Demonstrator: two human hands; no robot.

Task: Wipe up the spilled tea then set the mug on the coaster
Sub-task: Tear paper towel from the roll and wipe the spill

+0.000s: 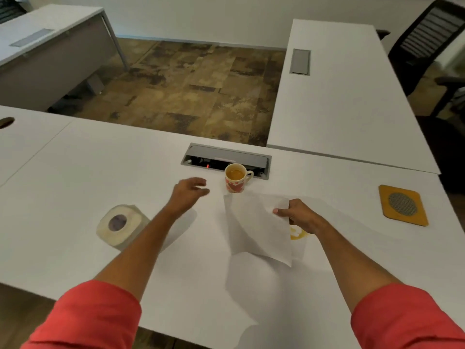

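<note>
White table (75,159) in an office room, brown patchy floor behind. Small puddle of yellow spilled tea (297,233) near the front edge, partly hidden under a white paper sheet (256,227). Sheet pinched at its right edge by right hand (300,217), fingers curled round it. White mug with red hearts (236,178) just behind, full of tea. Left hand (188,192) beside mug, fingers loose, holding nothing. Yellow square coaster (402,205) well apart on the right. White tissue roll (120,226) on the left.

Heart-patterned mug (236,178) upright, tea-filled
</note>
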